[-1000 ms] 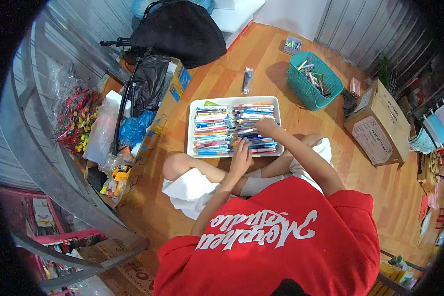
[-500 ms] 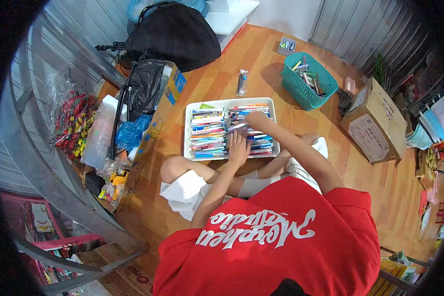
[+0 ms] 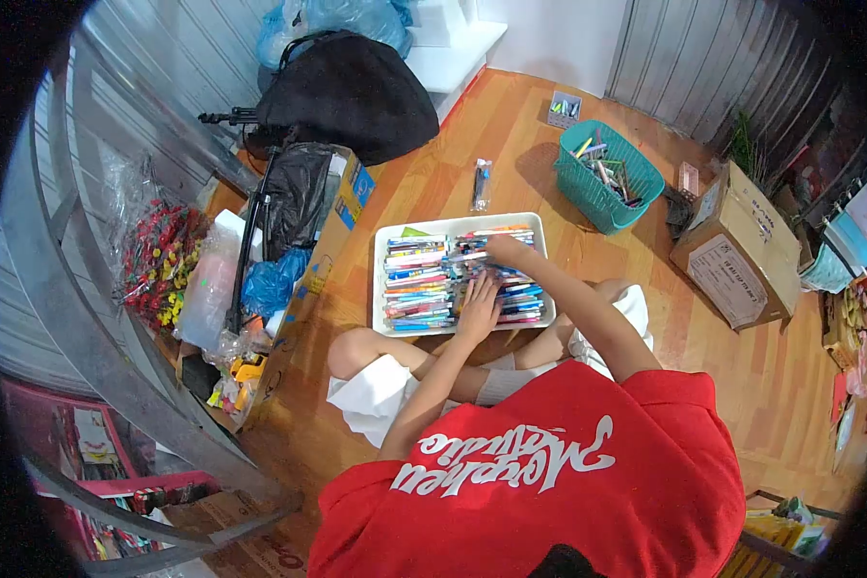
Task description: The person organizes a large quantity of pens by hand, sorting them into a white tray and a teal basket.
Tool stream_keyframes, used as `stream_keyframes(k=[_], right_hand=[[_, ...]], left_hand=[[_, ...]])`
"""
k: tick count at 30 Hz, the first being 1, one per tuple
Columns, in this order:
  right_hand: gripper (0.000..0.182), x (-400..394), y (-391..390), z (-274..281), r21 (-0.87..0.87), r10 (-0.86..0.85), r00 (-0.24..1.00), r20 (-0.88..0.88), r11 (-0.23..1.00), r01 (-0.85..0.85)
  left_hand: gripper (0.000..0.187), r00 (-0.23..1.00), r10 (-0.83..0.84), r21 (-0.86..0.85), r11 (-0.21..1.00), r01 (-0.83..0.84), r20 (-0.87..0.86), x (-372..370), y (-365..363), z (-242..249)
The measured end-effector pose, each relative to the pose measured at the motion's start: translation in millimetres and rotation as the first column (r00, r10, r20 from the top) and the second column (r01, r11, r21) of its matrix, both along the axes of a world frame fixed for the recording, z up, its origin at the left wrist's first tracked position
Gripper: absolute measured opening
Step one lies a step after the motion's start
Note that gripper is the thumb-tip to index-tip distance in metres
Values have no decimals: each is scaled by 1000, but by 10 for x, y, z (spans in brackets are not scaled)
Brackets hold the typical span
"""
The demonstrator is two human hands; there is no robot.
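Observation:
A white tray [image 3: 380,289] on the floor in front of my crossed legs holds many pens [image 3: 419,279], laid side by side in two columns. My left hand [image 3: 480,303] rests on the right column near the middle of the tray, palm down with its fingers spread. Just above it, my right hand [image 3: 509,250] is closed over the upper part of the same column. A light-coloured pen [image 3: 468,257] sticks out leftward from its fingers, though the grip itself is partly hidden.
Beyond the tray lies a clear packet of pens [image 3: 481,185]. A teal basket [image 3: 636,217] with pens and a small grey basket [image 3: 564,109] stand at the upper right. A cardboard box [image 3: 739,250] is to the right; an open carton [image 3: 323,246] stands left.
The whole view has shifted slightly, so the tray sits lower and further right. My hands stay over the right column, with the left fingers now more spread.

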State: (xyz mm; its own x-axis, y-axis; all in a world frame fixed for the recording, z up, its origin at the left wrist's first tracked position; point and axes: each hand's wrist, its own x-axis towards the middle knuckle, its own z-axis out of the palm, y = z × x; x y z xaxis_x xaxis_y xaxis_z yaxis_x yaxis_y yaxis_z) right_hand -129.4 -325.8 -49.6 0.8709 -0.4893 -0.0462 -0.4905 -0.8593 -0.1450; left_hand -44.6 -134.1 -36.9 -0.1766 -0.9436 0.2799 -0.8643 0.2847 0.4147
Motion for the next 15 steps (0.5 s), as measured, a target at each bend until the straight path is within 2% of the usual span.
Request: stream_keyframes(k=[1,4,5,8,9,12,13,15], right_hand=[[23,-65,-50,68,174,-33,999,17,984,29],[22,-266,-268,160,62,-102,975,197,994,92],[21,-332,-368,193,57,-112,977,181,993,103],[20,-520,-514,466,62,-143,977,158,989,135],[20,-550,-520,542,77,-151,974,167,987,140],[21,-620,-460,744,156,-176,959,222,977,143],[21,-642,-421,772,193,-185,953,242,971,139],[21,-701,-385,787,175,-137,955,264,980,92]], left_hand=[[44,1000,-14,53,999,12,20,29,-18,6],[43,998,-24,-9,1000,23,-64,64,-45,74],[45,998,-21,-8,1000,20,-61,73,-57,106],[46,981,-124,-17,992,128,148,74,-182,136],[42,959,-127,-80,985,152,253,70,-277,57],[33,943,-102,-95,986,138,316,61,-495,-21],[28,948,-93,-164,975,148,305,57,-557,-38],[27,937,-142,-108,977,185,320,65,-625,-6]])
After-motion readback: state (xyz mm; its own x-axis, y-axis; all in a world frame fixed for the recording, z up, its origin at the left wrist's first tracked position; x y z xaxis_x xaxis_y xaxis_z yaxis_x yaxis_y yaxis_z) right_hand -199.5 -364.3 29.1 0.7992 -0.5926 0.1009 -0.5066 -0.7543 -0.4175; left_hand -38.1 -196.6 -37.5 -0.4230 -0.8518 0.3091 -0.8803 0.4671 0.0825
